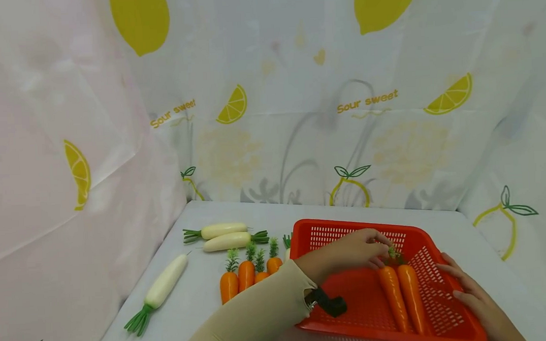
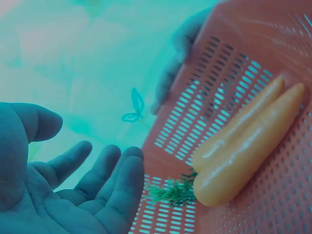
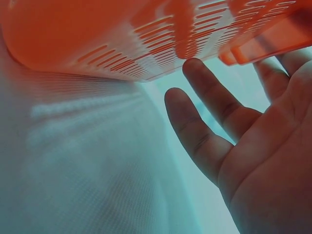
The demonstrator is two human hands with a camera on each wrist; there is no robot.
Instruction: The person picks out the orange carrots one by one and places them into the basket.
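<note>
Above the red plastic basket (image 1: 358,301), my left hand (image 1: 356,249) hovers near the leafy tops of two carrots (image 1: 411,291). Those carrots lie side by side along the basket's right part, tops pointing away from me. In the left wrist view the left hand (image 2: 92,190) has loosely bent fingers and an empty palm, apart from the carrots (image 2: 243,146). My right hand (image 1: 482,304) rests at the basket's right rim from outside. The right wrist view shows this hand (image 3: 268,141) with fairly straight fingers beside the slotted wall (image 3: 165,41); some fingertips are hidden behind the rim.
Left of the basket several carrots (image 1: 229,287) lie in a group, partly covered by my left sleeve (image 1: 256,313). Two white radishes (image 1: 226,241) lie behind them, and another radish (image 1: 165,282) is at the table's left. Printed cloth (image 1: 272,150) encloses the table (image 1: 188,316).
</note>
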